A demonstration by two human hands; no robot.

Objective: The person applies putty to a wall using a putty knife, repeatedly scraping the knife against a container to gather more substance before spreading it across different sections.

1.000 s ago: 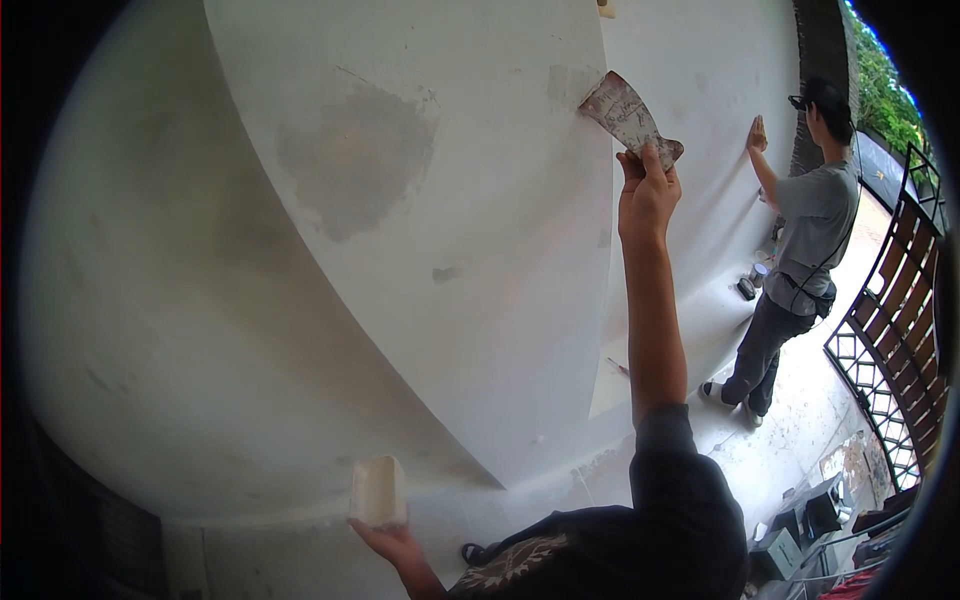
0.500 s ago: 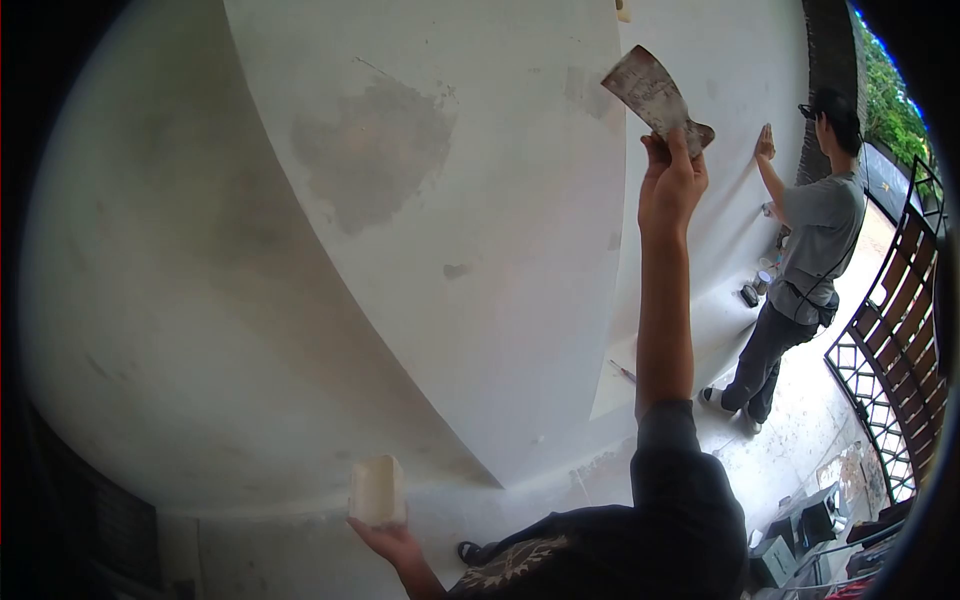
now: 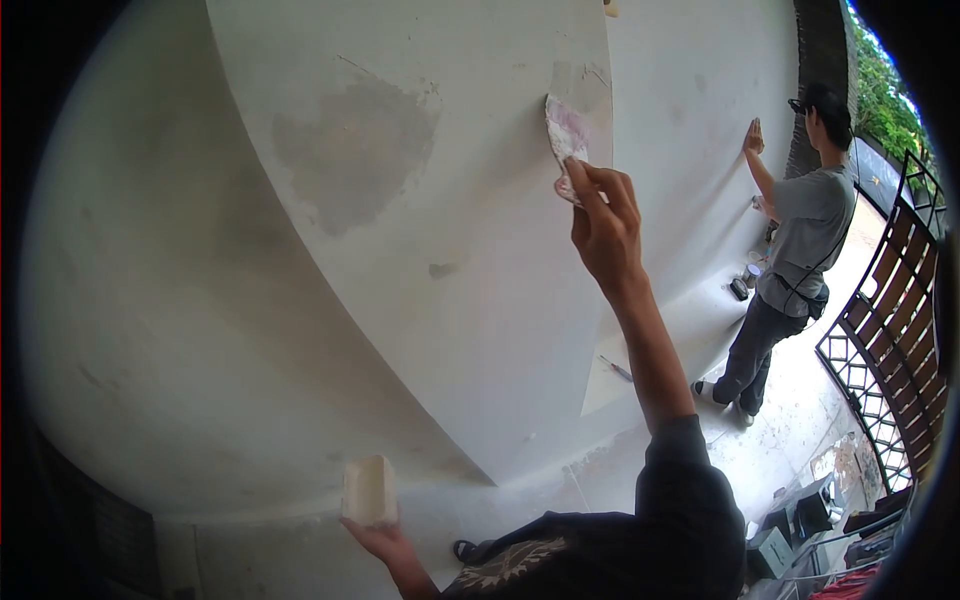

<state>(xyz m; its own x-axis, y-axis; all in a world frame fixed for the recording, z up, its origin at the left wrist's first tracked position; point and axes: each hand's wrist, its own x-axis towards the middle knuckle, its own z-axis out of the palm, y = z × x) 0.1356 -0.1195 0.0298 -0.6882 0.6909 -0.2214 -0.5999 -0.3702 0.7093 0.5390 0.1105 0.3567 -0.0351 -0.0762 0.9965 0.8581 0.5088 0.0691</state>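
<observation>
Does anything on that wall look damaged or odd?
Yes: a big, ragged grey patch on the wall, left of the scraper in the right hand, stands out against the paler surface. A smaller spot sits lower right.

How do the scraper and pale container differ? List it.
The scraper is a flat blade; the container is hollow and box-like. The scraper is blotched white and pinkish; the container is cream. The right hand holds the scraper high by the wall; the left hand holds the container low. Both are held one-handed.
</observation>
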